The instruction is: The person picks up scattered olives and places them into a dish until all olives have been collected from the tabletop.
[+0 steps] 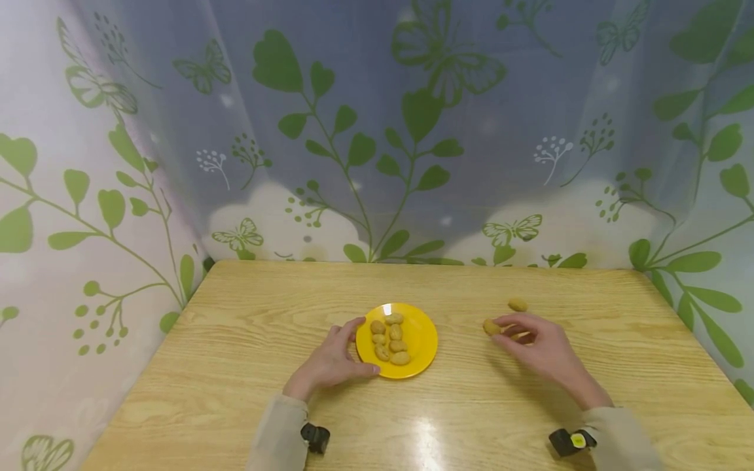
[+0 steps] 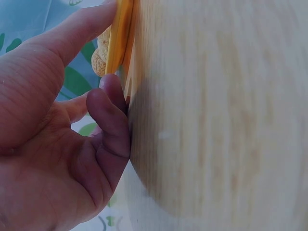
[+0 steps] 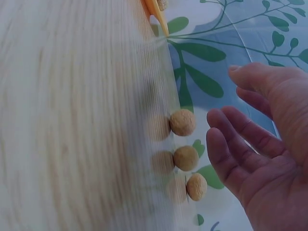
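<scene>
Several tan, rough-shelled peanuts [image 1: 396,332] lie on a round yellow plate [image 1: 423,340]. My left hand [image 1: 332,360] holds the plate's left rim between thumb and fingers; the left wrist view has the plate's edge [image 2: 120,33] side-on by the fingertips. To the right of the plate, my right hand [image 1: 544,347] hovers over the table, fingers bent and thumb apart from them. By its fingertips in the head view is a peanut [image 1: 491,327], with another peanut [image 1: 518,304] just beyond. The right wrist view has three peanuts [image 3: 186,158] resting on the table, a gap between them and the fingers.
The wooden table [image 1: 283,294] reaches back to a curtain [image 1: 353,163] printed with leaves and butterflies, which also hangs along both sides. Each wrist wears a small black camera [image 1: 316,437].
</scene>
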